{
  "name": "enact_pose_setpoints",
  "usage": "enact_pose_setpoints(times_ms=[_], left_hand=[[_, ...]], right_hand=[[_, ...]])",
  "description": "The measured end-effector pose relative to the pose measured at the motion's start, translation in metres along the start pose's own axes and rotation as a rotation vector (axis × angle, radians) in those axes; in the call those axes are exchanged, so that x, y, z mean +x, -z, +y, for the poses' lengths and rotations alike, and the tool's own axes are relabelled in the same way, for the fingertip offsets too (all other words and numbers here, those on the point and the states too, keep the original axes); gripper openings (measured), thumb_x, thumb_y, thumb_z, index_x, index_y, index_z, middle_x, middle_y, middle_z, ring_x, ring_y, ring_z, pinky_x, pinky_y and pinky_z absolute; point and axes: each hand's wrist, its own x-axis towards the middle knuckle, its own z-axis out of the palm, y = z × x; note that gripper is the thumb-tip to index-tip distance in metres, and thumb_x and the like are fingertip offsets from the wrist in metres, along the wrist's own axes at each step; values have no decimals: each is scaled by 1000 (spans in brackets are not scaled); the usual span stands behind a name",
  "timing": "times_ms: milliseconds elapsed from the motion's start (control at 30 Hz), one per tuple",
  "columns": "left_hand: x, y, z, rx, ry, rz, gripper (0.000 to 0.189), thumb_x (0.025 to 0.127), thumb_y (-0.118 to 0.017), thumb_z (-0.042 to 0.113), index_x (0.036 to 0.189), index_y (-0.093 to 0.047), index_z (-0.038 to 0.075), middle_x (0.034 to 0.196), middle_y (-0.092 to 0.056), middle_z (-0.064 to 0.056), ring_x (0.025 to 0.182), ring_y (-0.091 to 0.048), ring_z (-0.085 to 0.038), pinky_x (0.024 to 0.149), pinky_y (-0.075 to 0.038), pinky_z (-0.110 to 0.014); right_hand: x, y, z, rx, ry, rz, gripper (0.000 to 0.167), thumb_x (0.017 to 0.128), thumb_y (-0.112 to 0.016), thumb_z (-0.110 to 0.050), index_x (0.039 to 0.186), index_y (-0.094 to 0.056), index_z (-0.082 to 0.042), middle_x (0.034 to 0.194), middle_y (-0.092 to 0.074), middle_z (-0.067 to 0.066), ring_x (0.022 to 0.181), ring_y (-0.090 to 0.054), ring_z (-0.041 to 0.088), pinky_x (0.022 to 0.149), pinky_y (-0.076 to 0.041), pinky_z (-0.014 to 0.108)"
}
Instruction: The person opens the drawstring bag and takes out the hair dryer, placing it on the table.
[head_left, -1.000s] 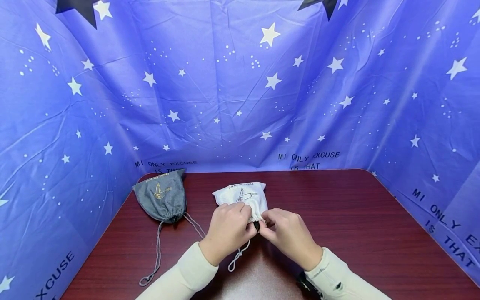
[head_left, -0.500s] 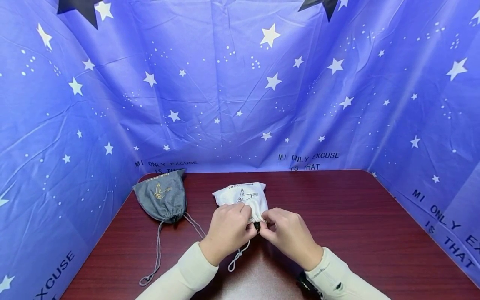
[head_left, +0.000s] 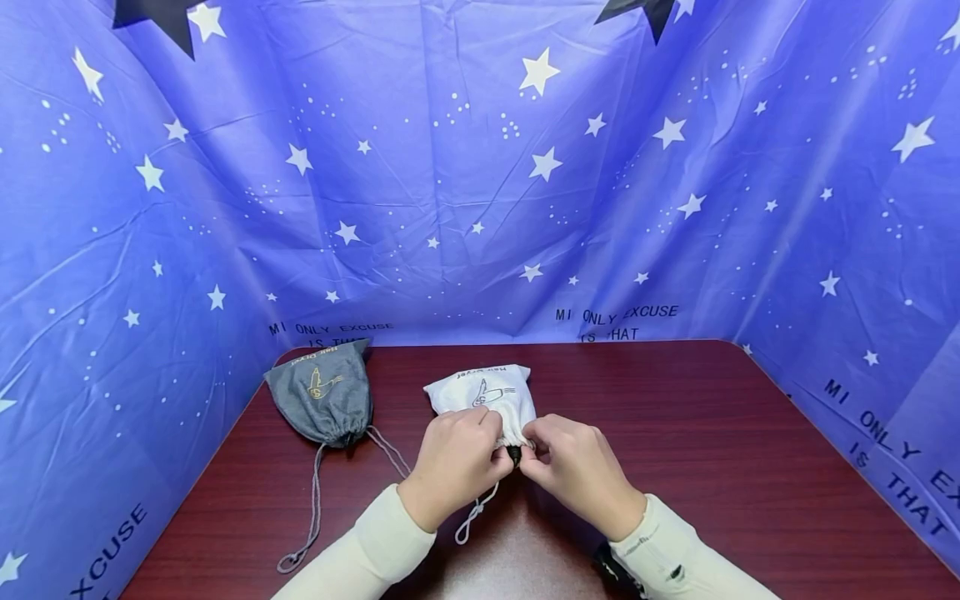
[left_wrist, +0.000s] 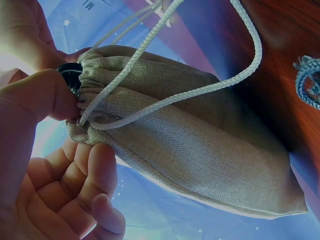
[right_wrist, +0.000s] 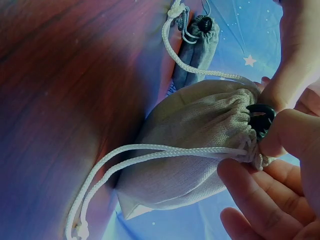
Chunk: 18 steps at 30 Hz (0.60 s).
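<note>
A white drawstring bag (head_left: 480, 390) lies on the table with a hair dryer printed on its front. Its gathered mouth faces the person, and a black piece (right_wrist: 261, 120) pokes out there; the rest of that piece is hidden inside. My left hand (head_left: 455, 450) pinches the left edge of the mouth between thumb and forefinger. On the opposite edge my right hand (head_left: 581, 467) pinches the cloth the same way. White cords (left_wrist: 170, 100) hang in loops from both sides of the mouth, as the wrist views show.
A grey drawstring bag (head_left: 322, 396) with a yellow hair dryer print lies to the left, its grey cords (head_left: 317, 500) trailing toward the person. The dark red table (head_left: 712, 433) is bounded by a blue star-printed cloth (head_left: 450, 208) at back and sides.
Both hands keep pinching the white bag's mouth in almost the same place. A little more of the black piece shows between them.
</note>
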Motion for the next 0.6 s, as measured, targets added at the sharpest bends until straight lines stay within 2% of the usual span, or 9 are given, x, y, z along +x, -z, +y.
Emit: enact_pose_setpoints(times_ms=[233, 600], left_hand=[[0, 0, -1, -8, 7, -6, 33, 61, -78, 22, 64, -45, 19, 59, -40, 7, 46, -43, -14, 44, -37, -30], [-1, 0, -2, -41, 19, -35, 32, 63, -79, 20, 67, -47, 18, 61, -42, 7, 50, -43, -11, 45, -40, -28]], right_hand=[[0, 1, 0, 2, -12, -18, 19, 69, -77, -5, 81, -68, -16, 73, -60, -10, 60, -56, 2, 53, -45, 16], [2, 3, 1, -15, -15, -17, 19, 69, -76, -5, 82, -68, -15, 72, -60, -9, 60, -53, -1, 53, -45, 17]])
